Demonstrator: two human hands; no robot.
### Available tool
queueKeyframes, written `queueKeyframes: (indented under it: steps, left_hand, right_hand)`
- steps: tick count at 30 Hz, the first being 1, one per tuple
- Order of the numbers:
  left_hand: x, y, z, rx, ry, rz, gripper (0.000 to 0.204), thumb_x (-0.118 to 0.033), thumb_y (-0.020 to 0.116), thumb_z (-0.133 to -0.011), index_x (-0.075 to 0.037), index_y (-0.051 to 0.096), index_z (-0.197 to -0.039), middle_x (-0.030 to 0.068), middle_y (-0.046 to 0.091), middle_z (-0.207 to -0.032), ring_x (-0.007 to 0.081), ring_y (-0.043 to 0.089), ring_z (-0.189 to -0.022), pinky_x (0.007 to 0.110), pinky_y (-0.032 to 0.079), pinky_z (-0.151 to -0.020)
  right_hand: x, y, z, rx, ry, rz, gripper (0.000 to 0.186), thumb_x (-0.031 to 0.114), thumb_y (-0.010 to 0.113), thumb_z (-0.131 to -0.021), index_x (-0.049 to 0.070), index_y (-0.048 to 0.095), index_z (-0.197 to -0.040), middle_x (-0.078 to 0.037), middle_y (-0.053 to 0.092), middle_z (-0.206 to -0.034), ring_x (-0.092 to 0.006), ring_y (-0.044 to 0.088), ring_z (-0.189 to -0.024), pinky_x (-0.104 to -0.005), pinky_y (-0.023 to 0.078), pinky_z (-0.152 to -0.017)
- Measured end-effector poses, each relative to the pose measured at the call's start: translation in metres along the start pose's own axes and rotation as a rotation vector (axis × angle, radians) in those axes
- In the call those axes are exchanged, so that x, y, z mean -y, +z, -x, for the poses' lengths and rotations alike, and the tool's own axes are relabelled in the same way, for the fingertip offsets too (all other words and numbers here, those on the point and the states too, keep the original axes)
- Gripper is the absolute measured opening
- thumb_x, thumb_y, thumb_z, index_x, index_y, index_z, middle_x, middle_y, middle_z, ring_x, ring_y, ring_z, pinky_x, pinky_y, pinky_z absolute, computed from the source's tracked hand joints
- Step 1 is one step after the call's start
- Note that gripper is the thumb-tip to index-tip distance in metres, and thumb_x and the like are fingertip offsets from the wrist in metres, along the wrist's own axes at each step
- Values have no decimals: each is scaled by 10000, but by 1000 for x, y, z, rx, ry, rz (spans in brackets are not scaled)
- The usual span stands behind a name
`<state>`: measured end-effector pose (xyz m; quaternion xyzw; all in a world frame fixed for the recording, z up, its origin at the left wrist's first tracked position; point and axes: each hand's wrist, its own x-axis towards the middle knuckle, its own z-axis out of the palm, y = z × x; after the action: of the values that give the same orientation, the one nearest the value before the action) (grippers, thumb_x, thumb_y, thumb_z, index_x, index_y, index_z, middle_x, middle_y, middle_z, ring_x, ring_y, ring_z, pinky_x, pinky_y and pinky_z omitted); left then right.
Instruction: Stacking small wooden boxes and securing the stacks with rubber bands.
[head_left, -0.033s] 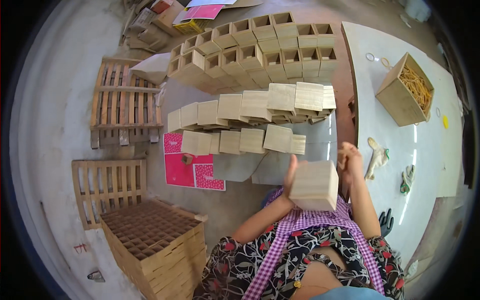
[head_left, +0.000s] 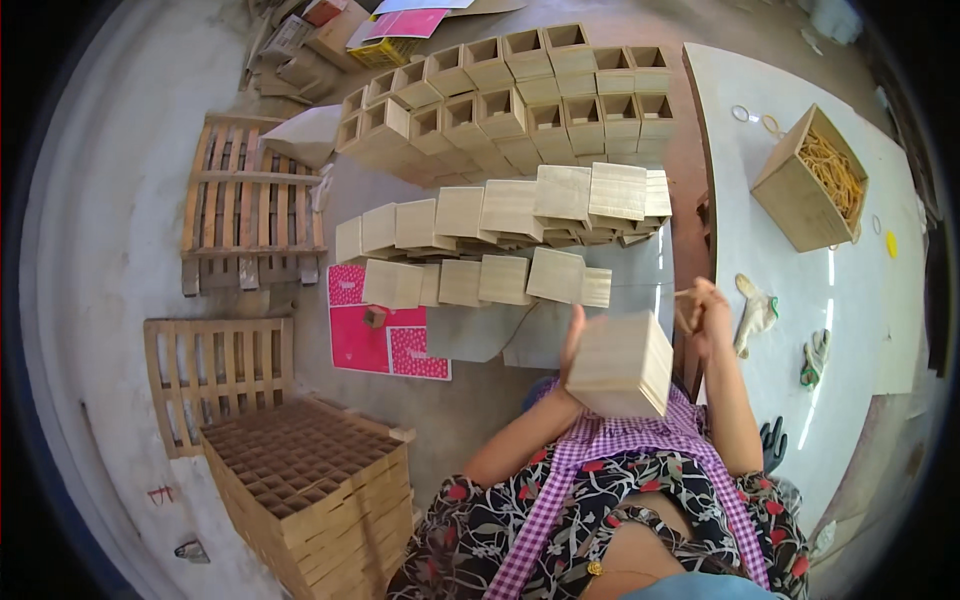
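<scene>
In the head view, the left hand [head_left: 573,352] is holding a pale wooden box [head_left: 618,365] along its left side, thumb standing up beside it, and the box is sitting between the two hands in front of the checked apron [head_left: 640,432]. The right hand [head_left: 711,322] is hovering apart from the box, just beyond its right side, its fingers curling in near something thin and tan; blur is hiding whether they are closing on it. Beyond the hands, rows of similar blocky boxes [head_left: 510,208] are lying with flat faces up, and farther off open-topped boxes [head_left: 463,118] are standing stacked. To the right of the right hand, a table [head_left: 735,190] is carrying a white glove [head_left: 754,310] and, farther out, a wooden bin [head_left: 785,190] that is holding rubber bands [head_left: 832,170]. Left of the left hand, pink printed sheets [head_left: 360,345] are lying beyond it, while a stack of wooden grids [head_left: 330,540] is standing nearer the body.
</scene>
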<state>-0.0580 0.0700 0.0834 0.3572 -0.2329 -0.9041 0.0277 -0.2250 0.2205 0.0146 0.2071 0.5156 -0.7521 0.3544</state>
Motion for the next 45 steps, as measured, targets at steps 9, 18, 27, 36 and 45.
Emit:
queueKeyframes:
  steps: [9, 18, 27, 36, 45]
  left_hand:
    - [-11, -30, -21, -416, 631, -1156, 559, -426, 377, -972, 54, 572, -761, 259, 504, -632, 382, 561, -609, 414, 408, -553]
    - [-35, -28, -10, -487, 666, -1168, 496, -396, 424, -960, 24, 571, -739, 233, 516, -627, 408, 532, -604, 423, 403, -530]
    - [-56, -13, -3, -365, 728, -1316, 451, -372, 458, -944, 3, 573, -720, 213, 541, -633, 393, 544, -600, 428, 408, -522]
    - [-71, -39, -13, -457, 807, -1276, 511, -421, 466, -934, 20, 563, -696, 222, 525, -610, 373, 527, -562, 441, 403, -528]
    - [-133, -192, -7, -583, 704, 26, 539, -461, 400, -968, 13, 484, -1212, 94, 555, -1160, 209, 529, -1068, 323, 409, -930]
  right_hand:
    - [12, 53, 91, 750, -948, 1196, 426, 191, 730, -731, 47, 599, -1110, -155, 581, -1178, -339, 558, -1058, -397, 459, -905]
    - [-8, 61, 103, 800, -825, 1244, 346, 175, 703, -775, 41, 493, -1016, -91, 597, -713, -299, 600, -589, -381, 469, -497]
    - [0, 79, 109, 687, -1129, 1300, 211, 109, 717, -716, 36, 558, -833, -128, 574, -900, -300, 602, -703, -363, 490, -564]
    - [11, 101, 106, 939, -923, 1345, 214, 38, 672, -739, 30, 471, -814, -131, 568, -982, -330, 592, -703, -387, 486, -571]
    - [181, 5, 13, -103, -1312, 1032, 81, 70, 483, -948, 6, 530, -965, -33, 524, -869, -126, 484, -802, -246, 412, -750]
